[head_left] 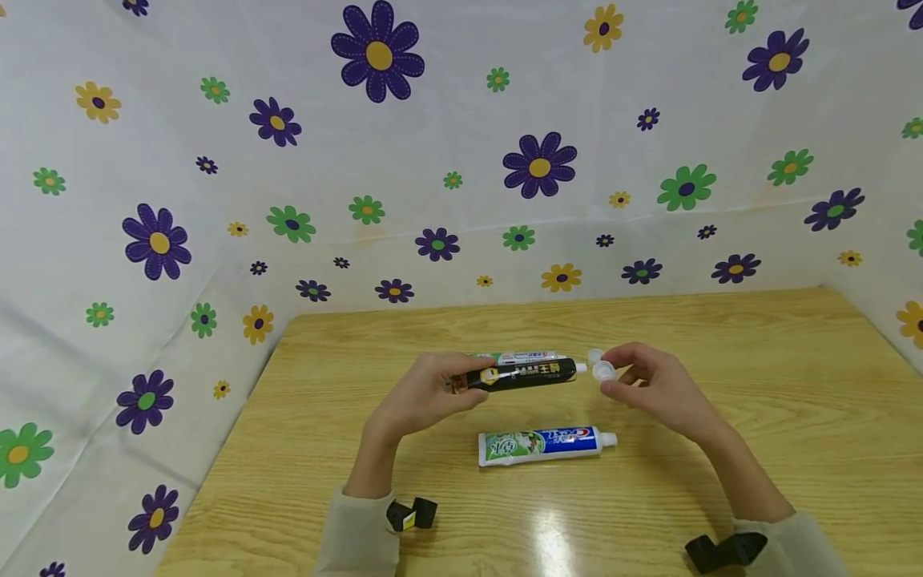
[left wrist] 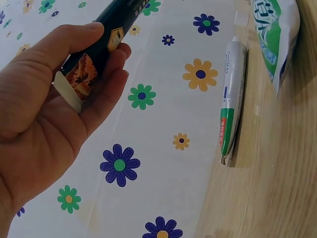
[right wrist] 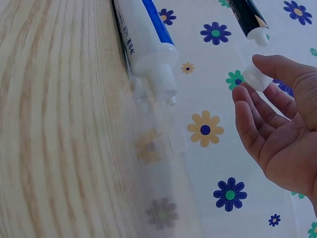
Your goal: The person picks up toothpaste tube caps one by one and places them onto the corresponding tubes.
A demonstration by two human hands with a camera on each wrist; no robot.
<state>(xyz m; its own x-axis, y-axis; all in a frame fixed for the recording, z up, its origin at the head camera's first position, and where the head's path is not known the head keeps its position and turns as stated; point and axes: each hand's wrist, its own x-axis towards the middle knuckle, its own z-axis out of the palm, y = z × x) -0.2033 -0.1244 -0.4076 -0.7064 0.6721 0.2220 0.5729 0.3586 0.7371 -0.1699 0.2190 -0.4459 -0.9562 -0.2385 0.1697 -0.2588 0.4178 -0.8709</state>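
Observation:
My left hand (head_left: pixel 425 394) grips the tail end of a black toothpaste tube (head_left: pixel 530 375), held above the table with its bare white nozzle pointing right. In the left wrist view the thumb and fingers of the left hand (left wrist: pixel 54 94) wrap round the dark tube (left wrist: pixel 106 42). Just right of the nozzle, my right hand (head_left: pixel 659 387) pinches a white cap (head_left: pixel 604 370) between thumb and fingers. The right wrist view shows the right hand (right wrist: pixel 287 114) with this cap (right wrist: pixel 256 78), apart from the black tube's nozzle (right wrist: pixel 258 36).
A blue and green toothpaste tube (head_left: pixel 541 445) lies nearer me on the wooden table (head_left: pixel 303 449), capped end right. Behind the black tube lies a white and green tube (head_left: pixel 515 357), with a small white cap (head_left: pixel 594 355) by its right end. A flowered cloth (head_left: pixel 447 224) rises behind.

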